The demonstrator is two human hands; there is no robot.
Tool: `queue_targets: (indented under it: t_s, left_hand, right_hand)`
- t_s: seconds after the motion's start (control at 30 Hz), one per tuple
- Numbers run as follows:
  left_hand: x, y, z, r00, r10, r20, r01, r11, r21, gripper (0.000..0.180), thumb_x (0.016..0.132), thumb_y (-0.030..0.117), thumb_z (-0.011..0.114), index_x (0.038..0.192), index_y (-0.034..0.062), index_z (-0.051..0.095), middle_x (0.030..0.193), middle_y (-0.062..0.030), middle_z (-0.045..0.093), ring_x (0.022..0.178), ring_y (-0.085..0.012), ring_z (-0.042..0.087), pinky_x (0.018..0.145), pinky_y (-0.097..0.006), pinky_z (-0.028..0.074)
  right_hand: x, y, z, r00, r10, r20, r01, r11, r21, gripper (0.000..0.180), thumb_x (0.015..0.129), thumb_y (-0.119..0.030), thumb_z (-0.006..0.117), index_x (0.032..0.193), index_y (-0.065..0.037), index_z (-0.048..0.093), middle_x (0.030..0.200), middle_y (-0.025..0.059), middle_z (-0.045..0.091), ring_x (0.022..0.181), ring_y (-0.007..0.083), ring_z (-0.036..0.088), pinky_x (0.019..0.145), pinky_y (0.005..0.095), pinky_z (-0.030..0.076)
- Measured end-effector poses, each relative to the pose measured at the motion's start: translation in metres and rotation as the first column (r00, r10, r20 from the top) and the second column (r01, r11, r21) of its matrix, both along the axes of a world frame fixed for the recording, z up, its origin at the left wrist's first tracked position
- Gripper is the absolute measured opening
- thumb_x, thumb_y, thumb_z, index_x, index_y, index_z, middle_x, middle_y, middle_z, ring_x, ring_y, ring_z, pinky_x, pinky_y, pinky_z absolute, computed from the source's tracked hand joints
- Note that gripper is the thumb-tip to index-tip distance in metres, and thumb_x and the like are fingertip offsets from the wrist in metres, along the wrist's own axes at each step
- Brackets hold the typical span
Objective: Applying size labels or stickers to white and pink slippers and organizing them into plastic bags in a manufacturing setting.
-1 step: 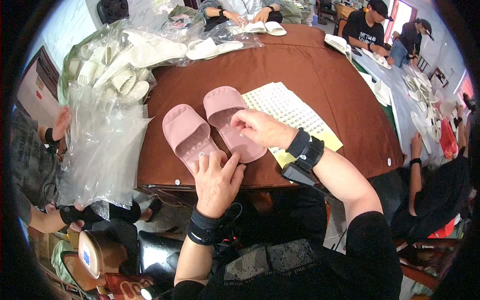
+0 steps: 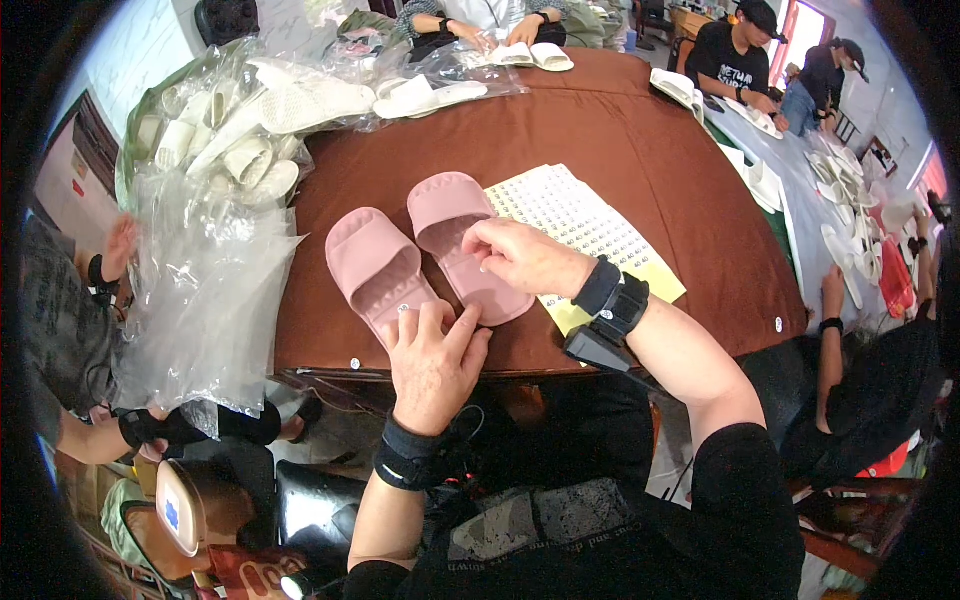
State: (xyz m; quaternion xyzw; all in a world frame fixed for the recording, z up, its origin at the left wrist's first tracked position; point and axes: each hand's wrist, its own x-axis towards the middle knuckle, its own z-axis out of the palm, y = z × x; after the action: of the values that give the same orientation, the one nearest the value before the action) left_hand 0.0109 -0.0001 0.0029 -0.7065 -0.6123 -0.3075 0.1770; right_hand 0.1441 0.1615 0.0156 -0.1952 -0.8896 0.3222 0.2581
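Note:
Two pink slippers lie side by side on the brown-covered table, toes pointing away from me. My left hand (image 2: 432,358) rests over the heel ends with fingers apart, touching the left slipper (image 2: 372,258) and reaching to the heel of the right slipper (image 2: 450,200). A small round white sticker (image 2: 403,310) shows on the left slipper beside my fingertips. Above the right slipper's footbed, my right hand (image 2: 525,258) has its thumb and fingers pinched together; anything between them is too small to make out. A yellow-backed sheet of white stickers (image 2: 580,225) lies partly under my right wrist.
Clear plastic bags (image 2: 205,300) and a heap of white slippers (image 2: 250,160) cover the table's left side. More white slippers (image 2: 550,57) lie at the far edge, before another person's hands. People sit on both sides. Another table (image 2: 810,200) holds slippers at right.

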Motion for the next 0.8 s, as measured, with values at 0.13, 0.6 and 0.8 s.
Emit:
queue_targets:
  t_s: [0.13,0.6,0.8]
  left_hand:
    - [-0.001,0.000,0.000,1.000,-0.001,-0.006,0.001,1.000,0.001,0.026,0.075,0.022,0.069,0.099,0.0135,0.066,0.085,-0.0042,0.051,0.082,-0.0250,0.048,0.075,-0.039,0.035]
    - [0.000,0.001,-0.001,1.000,0.002,-0.017,-0.001,1.000,0.015,0.026,0.075,0.023,0.070,0.099,0.0143,0.065,0.086,-0.0028,0.050,0.081,-0.0235,0.048,0.074,-0.039,0.035]
    - [-0.001,0.001,-0.002,1.000,-0.004,-0.013,0.004,1.000,0.020,0.025,0.074,0.023,0.070,0.098,0.0141,0.066,0.086,-0.0029,0.050,0.082,-0.0235,0.048,0.074,-0.039,0.035]
  right_hand:
    - [-0.001,-0.001,-0.001,1.000,0.001,-0.006,0.000,0.994,0.109,0.020,0.083,-0.002,0.054,0.103,-0.001,0.055,0.098,0.0150,0.059,0.093,0.0280,0.058,0.084,0.0374,0.047]
    - [0.000,0.003,-0.004,0.999,0.029,-0.026,-0.030,0.999,-0.043,0.015,0.086,0.000,0.053,0.100,-0.001,0.055,0.094,0.0114,0.061,0.090,0.0224,0.059,0.081,0.0334,0.047]
    - [0.013,0.009,0.012,0.993,0.102,-0.067,-0.114,0.969,-0.221,0.016,0.085,0.000,0.056,0.101,-0.001,0.055,0.093,0.0055,0.060,0.088,0.0137,0.057,0.080,0.0296,0.048]
